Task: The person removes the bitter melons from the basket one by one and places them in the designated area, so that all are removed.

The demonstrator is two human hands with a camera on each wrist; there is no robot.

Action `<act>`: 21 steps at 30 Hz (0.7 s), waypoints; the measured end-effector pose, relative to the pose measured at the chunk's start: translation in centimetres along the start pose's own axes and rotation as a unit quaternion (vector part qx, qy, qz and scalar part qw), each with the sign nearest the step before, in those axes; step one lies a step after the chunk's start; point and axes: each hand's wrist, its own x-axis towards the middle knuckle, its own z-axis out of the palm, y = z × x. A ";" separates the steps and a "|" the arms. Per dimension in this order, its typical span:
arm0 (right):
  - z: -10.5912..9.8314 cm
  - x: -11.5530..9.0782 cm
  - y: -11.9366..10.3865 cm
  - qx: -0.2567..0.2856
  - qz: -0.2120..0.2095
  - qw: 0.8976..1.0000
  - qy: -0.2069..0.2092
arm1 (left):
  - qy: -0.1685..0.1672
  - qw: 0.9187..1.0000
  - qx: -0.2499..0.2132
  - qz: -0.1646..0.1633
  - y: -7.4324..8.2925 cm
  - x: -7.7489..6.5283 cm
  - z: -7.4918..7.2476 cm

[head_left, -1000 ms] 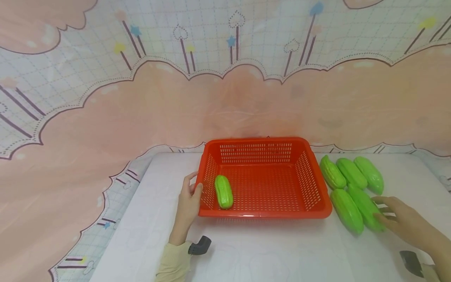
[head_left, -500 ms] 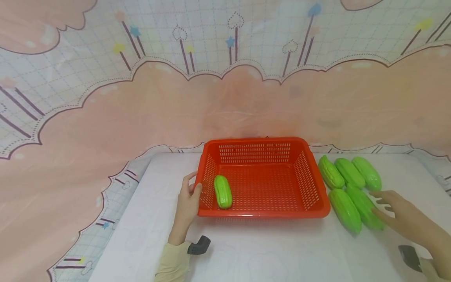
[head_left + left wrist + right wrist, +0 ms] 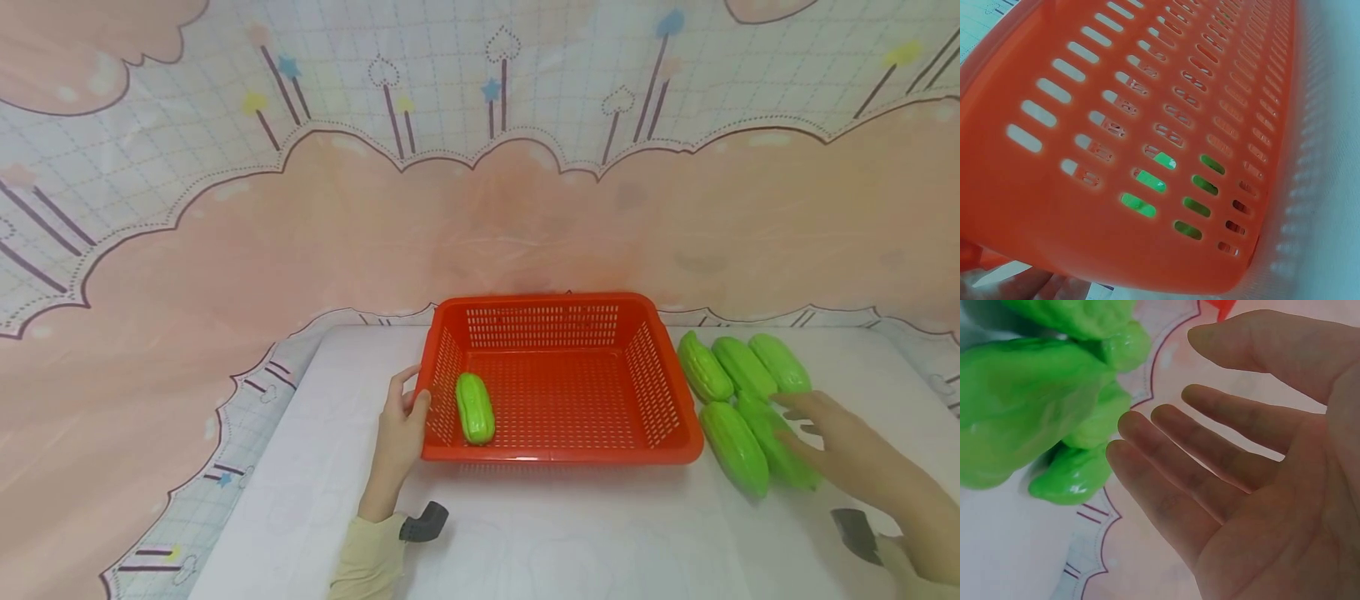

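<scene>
In the head view my left hand (image 3: pixel 400 433) grips the left rim of a red plastic basket (image 3: pixel 555 456), thumb on the rim. The left wrist view shows the slotted basket wall (image 3: pixel 1054 212), with green showing through some slots. One green cucumber-like vegetable (image 3: pixel 476 408) lies inside, near the left wall. My right hand (image 3: pixel 847 450) hovers, fingers spread and holding nothing, over a long green vegetable (image 3: pixel 767 425) on the table. The right wrist view shows the bare palm and fingers (image 3: pixel 1197 437) beside green vegetables (image 3: pixel 1022 406).
Several more green vegetables (image 3: pixel 737 450) sit close together right of the basket, the nearest ones almost against its wall. A white table (image 3: pixel 570 533) lies beneath. A patterned cloth (image 3: pixel 525 225) hangs behind it.
My right hand has shifted a little towards the far side, over the long green vegetable. My left hand and the basket look the same.
</scene>
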 end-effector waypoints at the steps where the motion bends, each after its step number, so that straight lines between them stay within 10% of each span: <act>1: 0.0 0.0 -0.2 0.000 0.000 1.000 0.001 | 0.000 1.000 0.000 0.000 0.0 0.0 0.0; 21: -0.8 1.2 -3.4 0.016 -0.062 0.997 0.043 | 0.002 1.000 0.007 0.005 0.1 0.0 0.0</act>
